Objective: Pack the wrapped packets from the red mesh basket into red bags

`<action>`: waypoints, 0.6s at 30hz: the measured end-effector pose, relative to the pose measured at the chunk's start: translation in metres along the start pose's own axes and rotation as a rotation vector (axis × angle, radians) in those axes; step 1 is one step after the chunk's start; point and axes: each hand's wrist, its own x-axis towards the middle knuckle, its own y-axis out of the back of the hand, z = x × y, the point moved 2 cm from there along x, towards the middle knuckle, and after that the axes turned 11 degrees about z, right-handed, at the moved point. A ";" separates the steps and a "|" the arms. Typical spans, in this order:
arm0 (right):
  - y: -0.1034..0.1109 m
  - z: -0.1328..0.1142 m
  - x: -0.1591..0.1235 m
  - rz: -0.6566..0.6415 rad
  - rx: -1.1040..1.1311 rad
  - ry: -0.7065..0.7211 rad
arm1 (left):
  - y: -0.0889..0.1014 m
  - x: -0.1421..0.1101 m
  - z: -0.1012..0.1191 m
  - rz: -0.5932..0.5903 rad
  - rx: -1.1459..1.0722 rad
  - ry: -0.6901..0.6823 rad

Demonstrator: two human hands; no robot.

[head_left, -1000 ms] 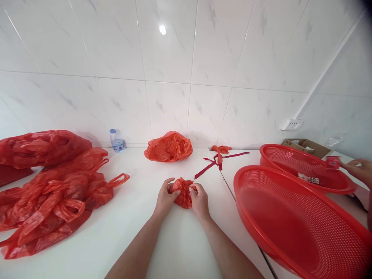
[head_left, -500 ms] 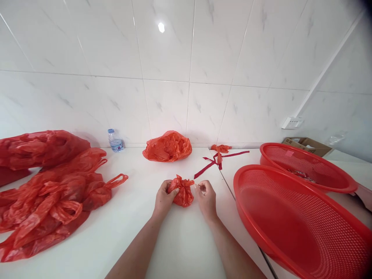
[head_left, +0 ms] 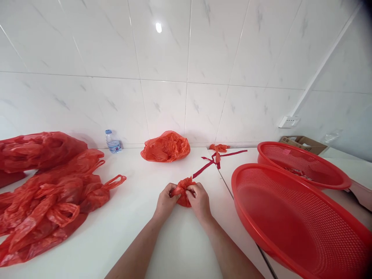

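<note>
Head view: left hand and right hand pinch a red bundle. Beyond their grip lies crumpled plastic.

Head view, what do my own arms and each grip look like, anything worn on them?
The left grip and right grip are bare, ungloved hands. The left forearm and right forearm are bare too: no sleeve, watch or bracelet shows, and both taper toward the hand.

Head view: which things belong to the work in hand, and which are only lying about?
Work in hand:
red plastic bundle, pinched by left hand and right hand
perhaps heaped red bags

Apparently lying about:
water bottle
dark red strips
cardboard box
</note>
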 end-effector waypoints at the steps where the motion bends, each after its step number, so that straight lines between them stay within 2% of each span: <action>1: 0.000 -0.001 0.000 -0.001 -0.001 0.009 | -0.001 0.000 0.000 -0.009 -0.003 -0.001; 8: -0.001 -0.002 0.001 -0.002 0.020 -0.011 | -0.003 -0.002 -0.002 -0.055 -0.055 0.023; 12: -0.002 -0.002 0.000 -0.011 0.062 -0.073 | -0.003 0.000 -0.005 -0.041 -0.077 0.083; 18: -0.005 -0.001 -0.001 -0.017 0.063 -0.101 | -0.002 0.005 -0.008 -0.007 -0.112 0.093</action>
